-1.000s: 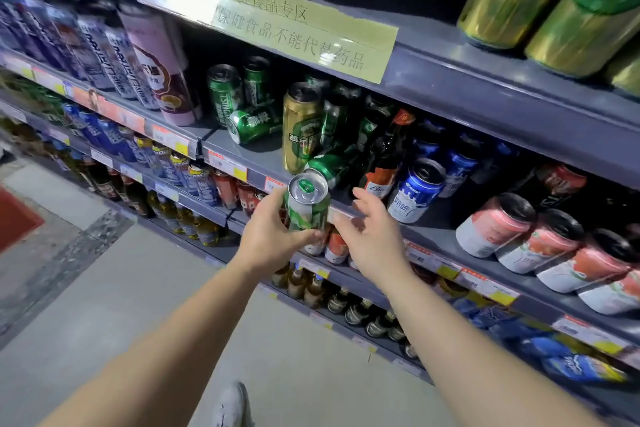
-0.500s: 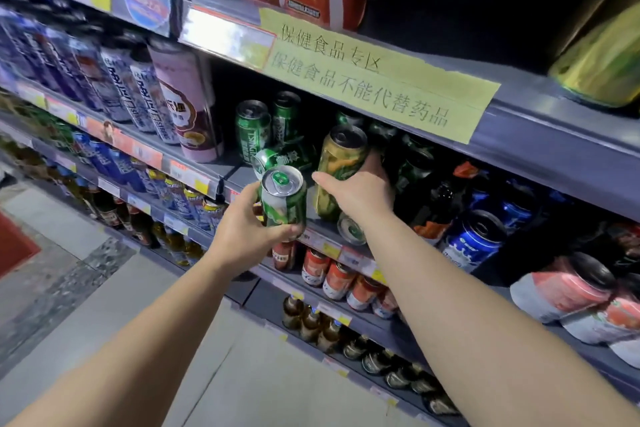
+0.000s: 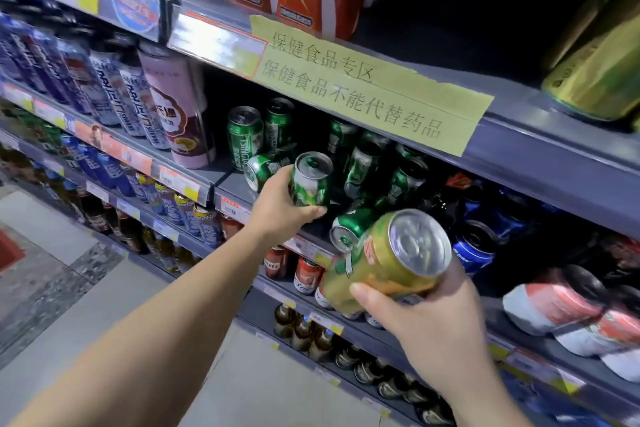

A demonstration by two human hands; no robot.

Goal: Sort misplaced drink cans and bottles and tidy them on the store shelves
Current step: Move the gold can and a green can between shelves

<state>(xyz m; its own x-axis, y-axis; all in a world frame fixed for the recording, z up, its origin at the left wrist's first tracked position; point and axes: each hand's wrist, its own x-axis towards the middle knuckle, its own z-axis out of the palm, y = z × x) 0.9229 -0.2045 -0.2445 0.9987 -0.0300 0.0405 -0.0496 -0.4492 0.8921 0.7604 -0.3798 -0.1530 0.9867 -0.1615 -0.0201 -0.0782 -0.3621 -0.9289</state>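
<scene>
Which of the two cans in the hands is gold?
The gold can in the right hand; the left hand holds a smaller green can.

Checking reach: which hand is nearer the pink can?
Left. The left hand, holding a green can, is just right of the pink can; the right hand is lower, farther right.

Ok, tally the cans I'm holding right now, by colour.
Green can, in the left hand: 1
Gold can, in the right hand: 1
Total: 2
</scene>
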